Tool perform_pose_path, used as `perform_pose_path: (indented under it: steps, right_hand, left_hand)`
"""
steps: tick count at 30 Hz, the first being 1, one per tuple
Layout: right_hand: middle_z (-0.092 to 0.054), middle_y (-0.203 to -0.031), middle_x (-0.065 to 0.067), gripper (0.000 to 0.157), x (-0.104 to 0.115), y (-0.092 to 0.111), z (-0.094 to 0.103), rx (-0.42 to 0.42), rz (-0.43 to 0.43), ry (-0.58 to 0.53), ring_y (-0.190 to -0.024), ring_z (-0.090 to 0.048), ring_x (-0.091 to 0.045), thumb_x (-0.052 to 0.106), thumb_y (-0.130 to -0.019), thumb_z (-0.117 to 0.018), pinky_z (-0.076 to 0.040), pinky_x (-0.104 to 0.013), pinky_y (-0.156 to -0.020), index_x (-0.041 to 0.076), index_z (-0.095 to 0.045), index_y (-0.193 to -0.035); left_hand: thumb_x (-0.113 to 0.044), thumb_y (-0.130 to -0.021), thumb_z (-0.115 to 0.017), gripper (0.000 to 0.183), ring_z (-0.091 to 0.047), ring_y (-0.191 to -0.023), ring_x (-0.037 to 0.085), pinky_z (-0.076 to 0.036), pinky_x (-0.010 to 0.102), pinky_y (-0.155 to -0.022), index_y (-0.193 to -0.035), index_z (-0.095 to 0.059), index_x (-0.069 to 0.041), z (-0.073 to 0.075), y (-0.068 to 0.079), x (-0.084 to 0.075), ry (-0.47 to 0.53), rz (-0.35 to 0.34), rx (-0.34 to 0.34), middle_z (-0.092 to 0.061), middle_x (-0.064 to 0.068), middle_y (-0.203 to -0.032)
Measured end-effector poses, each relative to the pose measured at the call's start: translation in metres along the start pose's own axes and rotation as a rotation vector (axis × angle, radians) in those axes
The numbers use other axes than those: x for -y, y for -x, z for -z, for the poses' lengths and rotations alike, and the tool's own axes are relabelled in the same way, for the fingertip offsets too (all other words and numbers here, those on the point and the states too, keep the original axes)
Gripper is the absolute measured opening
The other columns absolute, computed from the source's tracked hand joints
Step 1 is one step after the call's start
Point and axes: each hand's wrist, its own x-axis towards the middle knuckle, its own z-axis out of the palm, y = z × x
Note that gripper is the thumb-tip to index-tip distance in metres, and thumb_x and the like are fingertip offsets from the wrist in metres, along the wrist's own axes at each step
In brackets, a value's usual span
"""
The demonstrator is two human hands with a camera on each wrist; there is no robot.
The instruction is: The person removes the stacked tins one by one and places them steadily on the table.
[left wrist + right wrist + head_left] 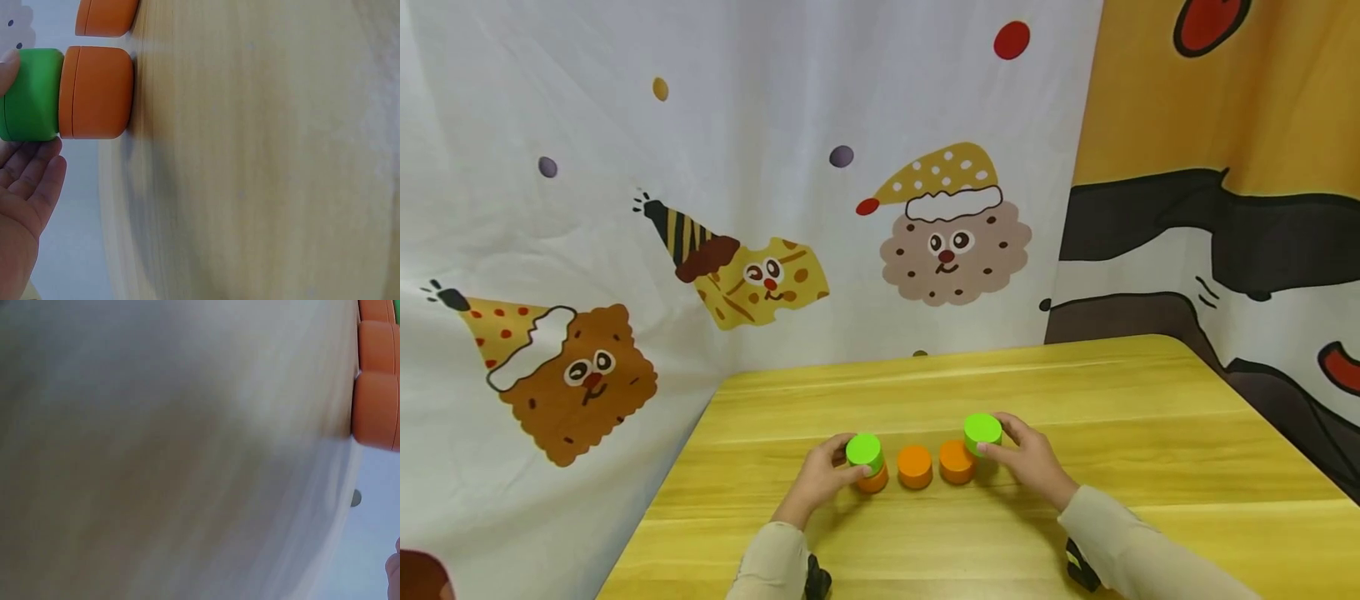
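Observation:
Three small round orange containers stand in a row on the table: a left one (99, 92), a middle one (915, 467) and a right one (957, 462). On top of the left one sits a round green container (864, 452), squarely stacked in the left wrist view. My left hand (826, 475) holds this green container between thumb and fingers. A second green container (982, 433) is raised in my right hand (1028, 457), pinched at its side, and overlaps the right orange one in the head view. In the right wrist view only fingertips of that hand show.
The wooden table (940, 550) reaches back to a white cloth (850, 333) printed with cartoon biscuits and cheese. A yellow and black printed cloth (1217, 150) hangs at the right. Hand shadows fall on the tabletop beside the containers.

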Motion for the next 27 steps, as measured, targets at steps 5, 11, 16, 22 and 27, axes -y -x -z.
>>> perform_pose_path:
  steps: [5,11,16,22,27]
  right_hand:
    - [-0.049,-0.135,-0.016,0.063,-0.003,0.003,0.007,-0.003,-0.026,0.018,-0.131,-0.036,-0.038,0.039,-0.080,-0.070,-0.033,-0.054,-0.104,0.007,-0.049,-0.130]
    - [-0.049,-0.134,-0.019,0.062,-0.004,0.005,0.011,-0.010,-0.042,0.024,-0.129,-0.036,-0.040,0.036,-0.082,-0.070,-0.035,-0.053,-0.103,0.003,-0.048,-0.130]
    - [-0.050,-0.132,-0.020,0.061,-0.006,0.008,0.011,0.000,-0.075,0.041,-0.127,-0.039,-0.041,0.033,-0.082,-0.070,-0.037,-0.051,-0.102,0.001,-0.049,-0.129]
    - [-0.052,-0.129,-0.020,0.058,-0.010,0.010,0.008,0.011,-0.090,0.047,-0.125,-0.043,-0.040,0.027,-0.081,-0.072,-0.039,-0.050,-0.101,0.000,-0.050,-0.128]
    - [-0.053,-0.128,-0.021,0.061,-0.012,0.013,0.006,0.016,-0.098,0.064,-0.121,-0.047,-0.038,0.028,-0.081,-0.072,-0.043,-0.047,-0.099,-0.001,-0.049,-0.128]
  left_hand:
    - [-0.030,-0.078,-0.075,0.060,-0.055,-0.111,0.034,-0.049,0.044,-0.092,-0.127,-0.053,-0.003,0.001,0.000,0.001,-0.007,-0.011,-0.012,-0.057,0.016,-0.122]
    - [-0.031,-0.077,-0.076,0.061,-0.055,-0.112,0.034,-0.049,0.043,-0.092,-0.127,-0.053,-0.004,0.000,0.000,0.001,0.002,-0.001,-0.014,-0.058,0.015,-0.121]
    - [-0.033,-0.077,-0.075,0.063,-0.055,-0.111,0.033,-0.049,0.044,-0.092,-0.128,-0.052,-0.004,0.000,0.000,0.001,0.004,0.003,-0.010,-0.058,0.015,-0.120]
    - [-0.035,-0.077,-0.075,0.064,-0.055,-0.112,0.034,-0.048,0.045,-0.093,-0.128,-0.052,-0.004,0.000,0.000,0.001,0.007,0.004,-0.008,-0.057,0.015,-0.121]
    - [-0.035,-0.077,-0.075,0.063,-0.055,-0.111,0.033,-0.049,0.044,-0.092,-0.128,-0.052,-0.004,-0.001,-0.001,0.003,0.006,0.000,-0.008,-0.058,0.015,-0.121]
